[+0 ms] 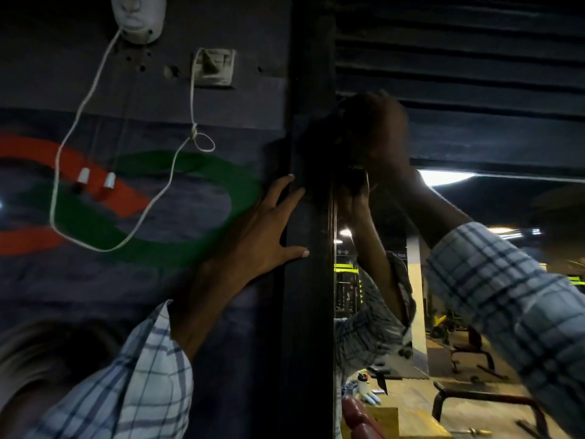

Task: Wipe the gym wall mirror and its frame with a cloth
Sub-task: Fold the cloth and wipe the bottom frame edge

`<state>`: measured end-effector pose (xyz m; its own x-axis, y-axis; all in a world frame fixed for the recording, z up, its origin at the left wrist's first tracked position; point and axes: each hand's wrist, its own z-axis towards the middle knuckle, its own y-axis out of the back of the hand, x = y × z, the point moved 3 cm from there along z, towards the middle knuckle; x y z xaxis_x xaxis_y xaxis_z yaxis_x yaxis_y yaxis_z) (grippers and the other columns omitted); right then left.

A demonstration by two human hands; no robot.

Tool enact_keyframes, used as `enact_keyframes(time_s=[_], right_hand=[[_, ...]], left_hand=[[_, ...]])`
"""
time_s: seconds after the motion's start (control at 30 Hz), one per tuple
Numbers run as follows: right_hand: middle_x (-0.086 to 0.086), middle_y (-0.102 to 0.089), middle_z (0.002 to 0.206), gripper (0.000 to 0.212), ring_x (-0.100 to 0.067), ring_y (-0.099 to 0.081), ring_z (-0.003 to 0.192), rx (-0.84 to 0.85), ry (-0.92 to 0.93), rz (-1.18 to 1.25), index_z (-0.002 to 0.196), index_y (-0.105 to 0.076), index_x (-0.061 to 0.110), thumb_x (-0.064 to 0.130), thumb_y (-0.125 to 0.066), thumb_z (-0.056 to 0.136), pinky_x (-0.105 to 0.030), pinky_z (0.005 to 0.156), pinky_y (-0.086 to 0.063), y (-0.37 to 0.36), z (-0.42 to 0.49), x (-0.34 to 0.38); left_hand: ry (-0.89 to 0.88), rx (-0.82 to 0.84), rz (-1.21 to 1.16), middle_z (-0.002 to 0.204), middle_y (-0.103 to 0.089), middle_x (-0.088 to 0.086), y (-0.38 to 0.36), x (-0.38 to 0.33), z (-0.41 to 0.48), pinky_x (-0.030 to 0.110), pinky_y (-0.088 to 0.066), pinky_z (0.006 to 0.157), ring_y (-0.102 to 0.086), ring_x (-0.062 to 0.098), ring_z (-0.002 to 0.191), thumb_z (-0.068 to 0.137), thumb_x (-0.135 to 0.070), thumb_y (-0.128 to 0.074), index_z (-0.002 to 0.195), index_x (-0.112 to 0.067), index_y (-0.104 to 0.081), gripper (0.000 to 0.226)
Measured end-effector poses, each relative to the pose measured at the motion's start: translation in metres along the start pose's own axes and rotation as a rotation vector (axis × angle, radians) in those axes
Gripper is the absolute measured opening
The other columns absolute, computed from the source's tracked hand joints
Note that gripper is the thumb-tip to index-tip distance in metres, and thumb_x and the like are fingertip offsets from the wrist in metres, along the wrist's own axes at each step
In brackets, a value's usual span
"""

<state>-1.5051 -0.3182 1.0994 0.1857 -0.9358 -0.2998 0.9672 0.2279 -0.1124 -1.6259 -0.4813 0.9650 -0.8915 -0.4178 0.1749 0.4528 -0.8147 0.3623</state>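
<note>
The dark painted wall (177, 99) carries everything here — my left hand (266, 226) lies flat against it, fingers spread, its fingertips reaching the black mirror frame (308, 280) that runs upright just right of it. Left of that frame and higher up the wall sit a white socket box (215, 66) and a white fitting (139, 17), with a white cord (95, 198) looping down over the orange and green painted bands (202, 172).

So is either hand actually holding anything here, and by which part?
The right hand is closed at the top corner of the mirror frame, probably bunching a dark cloth, too dark to confirm. The left hand holds nothing, resting flat with fingers spread on the frame.
</note>
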Motion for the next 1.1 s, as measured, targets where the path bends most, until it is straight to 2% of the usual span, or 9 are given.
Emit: enact_keyframes(time_s=[0.2, 0.37, 0.53, 0.67, 0.8, 0.87, 0.93, 1.0, 1.1], right_hand=[[-0.011, -0.073, 0.113, 0.038, -0.024, -0.072, 0.101, 0.340, 0.194, 0.007, 0.112, -0.075, 0.009, 0.037, -0.064, 0.089, -0.041, 0.088, -0.058, -0.024, -0.007, 0.030], [-0.016, -0.075, 0.106, 0.042, -0.033, -0.071, 0.100, 0.027, -0.022, -0.038, 0.109, -0.075, 0.005, 0.040, -0.061, 0.091, -0.048, 0.092, -0.054, -0.006, 0.014, 0.025], [-0.012, -0.072, 0.113, 0.040, -0.025, -0.069, 0.103, 0.443, 0.272, -0.059, 0.113, -0.073, 0.007, 0.039, -0.064, 0.091, -0.037, 0.091, -0.055, -0.030, 0.005, 0.050], [-0.009, -0.069, 0.122, 0.049, -0.025, -0.067, 0.110, 0.214, -0.047, -0.102, 0.122, -0.066, 0.011, 0.046, -0.064, 0.088, -0.042, 0.094, -0.056, -0.017, 0.018, 0.027], [-0.005, -0.070, 0.125, 0.034, -0.004, -0.060, 0.113, 0.527, 0.298, -0.038, 0.117, -0.076, 0.008, 0.030, -0.071, 0.091, -0.007, 0.095, -0.043, -0.036, -0.014, 0.053], [-0.005, -0.070, 0.123, 0.034, -0.010, -0.064, 0.110, 0.504, 0.280, -0.034, 0.116, -0.074, 0.009, 0.033, -0.066, 0.094, -0.020, 0.097, -0.051, -0.026, -0.003, 0.056], [-0.010, -0.072, 0.118, 0.031, -0.020, -0.068, 0.107, 0.294, 0.139, -0.080, 0.117, -0.073, 0.010, 0.032, -0.066, 0.096, -0.039, 0.094, -0.055, -0.017, 0.008, 0.045], [-0.013, -0.073, 0.117, 0.031, -0.020, -0.068, 0.107, 0.213, 0.082, -0.066, 0.119, -0.073, 0.009, 0.030, -0.070, 0.096, -0.043, 0.095, -0.055, -0.020, -0.003, 0.044], [-0.019, -0.069, 0.114, 0.044, -0.034, -0.068, 0.100, 0.541, 0.317, -0.086, 0.114, -0.076, 0.008, 0.043, -0.060, 0.092, -0.042, 0.084, -0.052, -0.036, -0.036, 0.065]], left_hand=[[0.004, 0.022, 0.047, 0.174, 0.001, -0.006, 0.001, -0.006, -0.002, 0.044, -0.042, 0.117, -0.027, 0.024, 0.155, 0.079, -0.043, -0.088, 0.164, -0.021, -0.025, 0.108], [0.014, 0.022, 0.031, 0.174, 0.001, -0.002, -0.006, -0.007, -0.008, 0.044, -0.040, 0.119, -0.029, 0.026, 0.155, 0.078, -0.040, -0.089, 0.164, -0.017, -0.028, 0.108], [-0.001, 0.020, 0.061, 0.173, 0.000, 0.000, -0.012, -0.012, -0.017, 0.046, -0.039, 0.120, -0.019, 0.026, 0.158, 0.074, -0.046, -0.090, 0.163, -0.017, -0.028, 0.112], [0.000, 0.018, 0.067, 0.174, 0.002, 0.002, -0.017, -0.019, -0.029, 0.046, -0.032, 0.124, -0.006, 0.023, 0.161, 0.074, -0.049, -0.089, 0.164, -0.017, -0.025, 0.115], [0.008, 0.054, 0.090, 0.173, 0.001, 0.002, -0.021, -0.025, -0.038, 0.049, -0.033, 0.123, -0.002, 0.023, 0.160, 0.074, -0.049, -0.088, 0.164, -0.021, -0.024, 0.114], [0.002, 0.071, 0.101, 0.173, 0.002, 0.001, -0.020, -0.029, -0.044, 0.049, -0.034, 0.122, 0.001, 0.021, 0.160, 0.075, -0.048, -0.088, 0.163, -0.020, -0.024, 0.113], [0.005, 0.073, 0.091, 0.174, 0.003, 0.001, -0.020, -0.031, -0.049, 0.049, -0.033, 0.123, 0.002, 0.020, 0.161, 0.075, -0.046, -0.089, 0.163, -0.019, -0.025, 0.112], [0.004, 0.097, 0.089, 0.174, 0.006, 0.000, -0.021, -0.033, -0.057, 0.046, -0.030, 0.125, 0.003, 0.020, 0.161, 0.077, -0.045, -0.088, 0.164, -0.019, -0.023, 0.112], [0.004, 0.120, 0.107, 0.173, 0.010, -0.001, -0.027, -0.033, -0.069, 0.042, -0.032, 0.124, 0.005, 0.019, 0.161, 0.079, -0.047, -0.085, 0.165, -0.020, -0.019, 0.112]])
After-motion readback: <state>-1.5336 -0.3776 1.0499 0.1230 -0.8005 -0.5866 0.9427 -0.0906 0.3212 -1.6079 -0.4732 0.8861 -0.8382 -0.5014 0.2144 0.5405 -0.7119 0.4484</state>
